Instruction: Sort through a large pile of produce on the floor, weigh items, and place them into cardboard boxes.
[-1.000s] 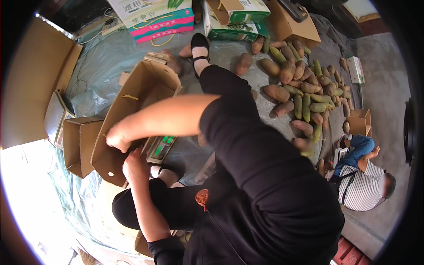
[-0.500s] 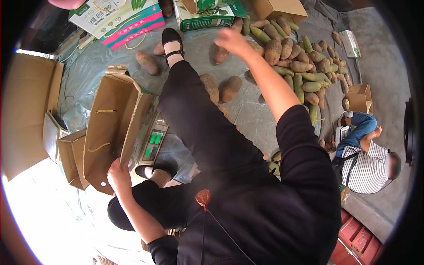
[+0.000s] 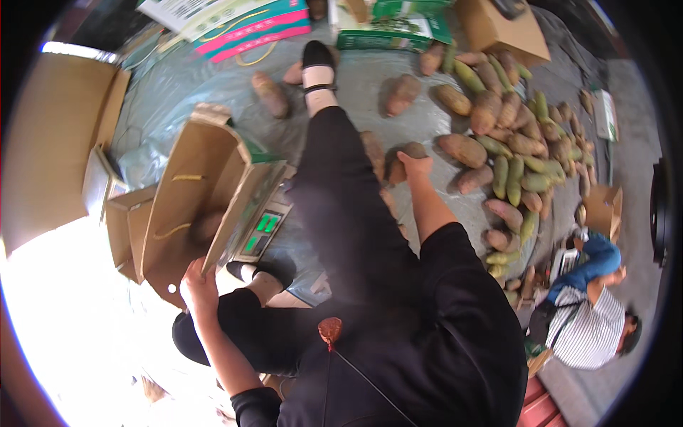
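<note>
My left hand (image 3: 199,288) is closed on the near edge of an open cardboard gift box (image 3: 186,206) with yellow cord handles. The box tilts beside a scale (image 3: 262,231) with a green lit display. In its shaded inside lies a brown radish (image 3: 208,226). Just right of my outstretched leg, my right hand (image 3: 416,167) grips a soil-brown radish (image 3: 395,169) on the plastic sheet; the fingers partly hide it. Close by are another brown radish (image 3: 403,95) and a larger one (image 3: 462,150) at the pile's edge.
A pile of green radishes (image 3: 515,178) and brown ones spreads to the right. Printed cartons (image 3: 391,32) and a pink-and-teal gift box (image 3: 252,32) stand at the far side. Large cardboard (image 3: 53,142) is at left. A person in a striped shirt (image 3: 587,327) sits at right.
My right hand has come back from the far side toward my leg and has taken hold of a radish. My left hand stays on the box edge. The view has shifted.
</note>
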A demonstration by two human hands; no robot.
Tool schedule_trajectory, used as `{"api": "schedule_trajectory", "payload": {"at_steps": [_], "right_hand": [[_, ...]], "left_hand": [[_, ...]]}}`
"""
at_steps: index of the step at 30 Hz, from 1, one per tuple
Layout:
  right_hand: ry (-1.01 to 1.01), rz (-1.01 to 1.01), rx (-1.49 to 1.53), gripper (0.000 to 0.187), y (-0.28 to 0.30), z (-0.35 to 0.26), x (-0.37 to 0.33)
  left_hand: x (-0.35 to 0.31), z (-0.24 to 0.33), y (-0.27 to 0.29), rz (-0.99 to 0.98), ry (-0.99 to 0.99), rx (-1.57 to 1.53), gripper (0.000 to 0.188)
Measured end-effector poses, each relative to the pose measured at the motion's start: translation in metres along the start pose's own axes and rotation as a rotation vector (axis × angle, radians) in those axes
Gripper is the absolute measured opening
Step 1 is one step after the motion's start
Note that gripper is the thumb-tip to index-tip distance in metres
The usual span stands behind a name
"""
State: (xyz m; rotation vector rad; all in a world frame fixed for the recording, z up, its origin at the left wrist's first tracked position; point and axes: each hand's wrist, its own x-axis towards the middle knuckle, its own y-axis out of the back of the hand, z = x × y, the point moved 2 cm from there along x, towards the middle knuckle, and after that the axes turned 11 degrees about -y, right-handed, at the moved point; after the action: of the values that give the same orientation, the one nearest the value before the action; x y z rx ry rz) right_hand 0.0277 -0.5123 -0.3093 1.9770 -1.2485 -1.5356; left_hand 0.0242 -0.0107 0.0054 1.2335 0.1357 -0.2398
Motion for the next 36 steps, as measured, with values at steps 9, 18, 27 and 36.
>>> {"api": "schedule_trajectory", "payload": {"at_steps": [9, 18, 27, 36], "right_hand": [[0.078, -0.066, 0.074, 0.084, 0.008, -0.004, 0.037], [0.917, -0.282, 0.008, 0.085, 0.096, -0.17, -0.133], [1.781, -0.841, -0.158, 0.078, 0.139, -0.252, -0.431], [1.809, -0.784, -1.27, 0.067, -0.058, -0.143, -0.509]], "left_hand": [[0.008, 0.012, 0.004, 0.018, 0.021, -0.002, 0.018], [-0.004, -0.001, 0.005, 0.041, 0.029, -0.034, 0.016], [-0.006, -0.005, 0.001, -0.003, -0.002, -0.022, 0.021], [-0.004, 0.001, -0.003, -0.05, -0.082, 0.052, 0.02]]}}
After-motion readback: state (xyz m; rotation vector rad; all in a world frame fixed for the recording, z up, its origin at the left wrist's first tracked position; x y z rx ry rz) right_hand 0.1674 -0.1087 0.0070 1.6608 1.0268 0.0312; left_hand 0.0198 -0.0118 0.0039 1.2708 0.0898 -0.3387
